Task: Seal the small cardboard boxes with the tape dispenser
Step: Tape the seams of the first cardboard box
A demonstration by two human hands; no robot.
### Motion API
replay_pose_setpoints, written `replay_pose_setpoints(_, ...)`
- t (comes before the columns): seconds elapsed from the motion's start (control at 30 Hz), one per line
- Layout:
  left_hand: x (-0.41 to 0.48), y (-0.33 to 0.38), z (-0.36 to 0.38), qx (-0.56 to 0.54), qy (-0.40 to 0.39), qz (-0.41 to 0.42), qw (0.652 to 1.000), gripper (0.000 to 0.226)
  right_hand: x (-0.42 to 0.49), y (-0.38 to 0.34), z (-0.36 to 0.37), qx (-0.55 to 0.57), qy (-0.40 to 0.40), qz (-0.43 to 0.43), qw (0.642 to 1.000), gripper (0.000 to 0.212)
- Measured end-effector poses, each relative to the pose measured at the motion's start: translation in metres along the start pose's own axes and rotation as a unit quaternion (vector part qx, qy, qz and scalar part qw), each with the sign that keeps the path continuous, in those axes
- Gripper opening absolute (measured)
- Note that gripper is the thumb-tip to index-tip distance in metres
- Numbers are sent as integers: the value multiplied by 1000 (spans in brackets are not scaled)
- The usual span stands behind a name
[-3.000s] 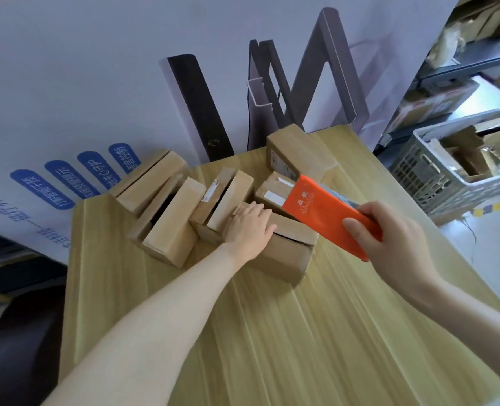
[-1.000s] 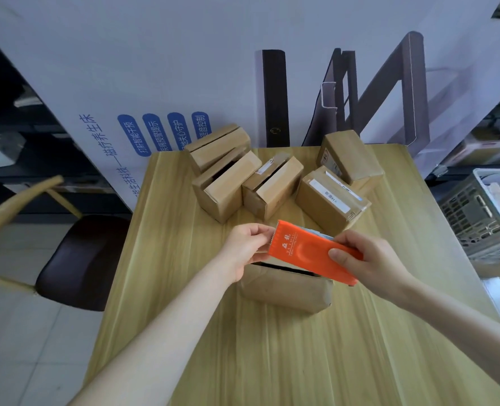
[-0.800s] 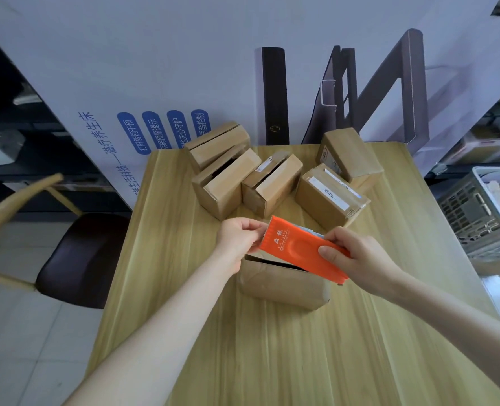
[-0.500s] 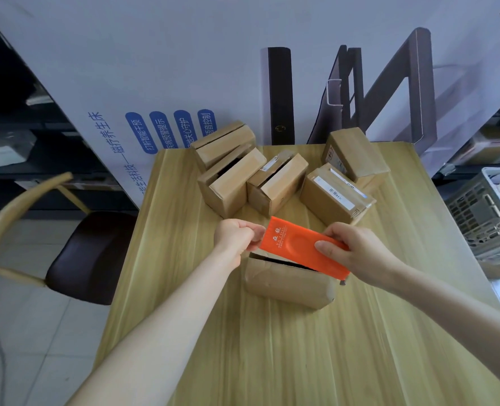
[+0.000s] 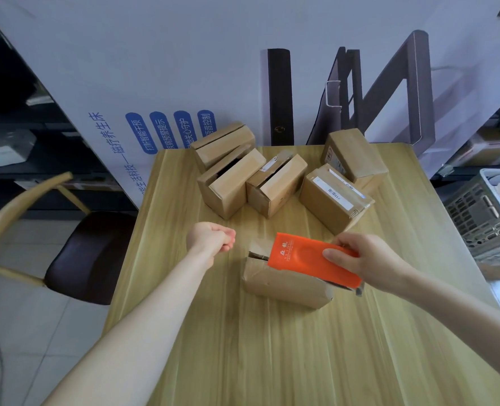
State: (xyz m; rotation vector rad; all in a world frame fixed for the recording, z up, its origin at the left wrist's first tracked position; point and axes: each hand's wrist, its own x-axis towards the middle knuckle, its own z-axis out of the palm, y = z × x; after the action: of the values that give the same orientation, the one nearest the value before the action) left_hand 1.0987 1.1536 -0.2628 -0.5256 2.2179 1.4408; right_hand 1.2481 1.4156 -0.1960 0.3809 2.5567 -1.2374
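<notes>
A small cardboard box (image 5: 284,285) lies on its side in the middle of the wooden table (image 5: 243,347), its top seam gaping at the left end. Just above it, my right hand (image 5: 366,259) grips the orange tape dispenser (image 5: 301,259), whose front edge points left. My left hand (image 5: 210,240) hovers left of the box, a short gap from the dispenser's front. Its fingers are curled in a pinch, as if on the end of clear tape, which I can barely make out.
Several more small boxes stand at the table's far end, among them an open one (image 5: 231,183) and a labelled one (image 5: 333,197). A white printed board (image 5: 155,68) leans behind them. A dark-seated chair (image 5: 87,259) is at the left, a grey plastic crate (image 5: 483,212) at the right.
My left hand was pinching at the dispenser's front edge and has drawn away to the left. The dispenser has sunk lower over the box and shifted slightly right.
</notes>
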Motion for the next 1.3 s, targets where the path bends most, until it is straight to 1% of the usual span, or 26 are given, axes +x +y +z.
replay_pose_setpoints(0.1, -1, -6, 4, -11, -16, -4, 1000, 20, 0, 1, -6, -18, -4, -1, 1000, 20)
replay_pose_setpoints(0.2, -2, -10, 8, -16, -21, -4, 1000, 15, 7, -4, -10, -103, 0, 4, 995, 24)
replay_pose_setpoints(0.33, -1, -17, 12, -15, -14, -1, 1000, 7, 27, -13, -6, -227, 0, 13, 974, 31)
replay_pose_setpoints(0.47, 3, -30, 13, -4, 0, -6, 1000, 5, 44, -16, 7, -270, -16, 20, 962, 36)
replay_pose_setpoints(0.6, 7, -41, 12, -8, 20, -19, 1000, 6, 55, -19, 22, -320, -13, 10, 947, 38)
replay_pose_setpoints(0.7, 12, -46, 13, -14, 21, -20, 999, 7, 60, -19, 30, -352, -8, 7, 936, 35)
replay_pose_setpoints(0.8, 16, -51, 16, -14, 21, -20, 999, 8, 64, -18, 36, -360, -12, 18, 933, 30)
replay_pose_setpoints(1.0, 23, -64, 20, -14, 15, -37, 999, 7, 72, -15, 46, -375, -30, 24, 926, 34)
replay_pose_setpoints(1.17, 26, -71, 26, -19, 12, -49, 999, 7, 77, -14, 46, -382, -39, 31, 923, 33)
replay_pose_setpoints(1.3, 30, -77, 34, -32, 10, -55, 998, 14, 79, -12, 45, -376, -42, 39, 925, 33)
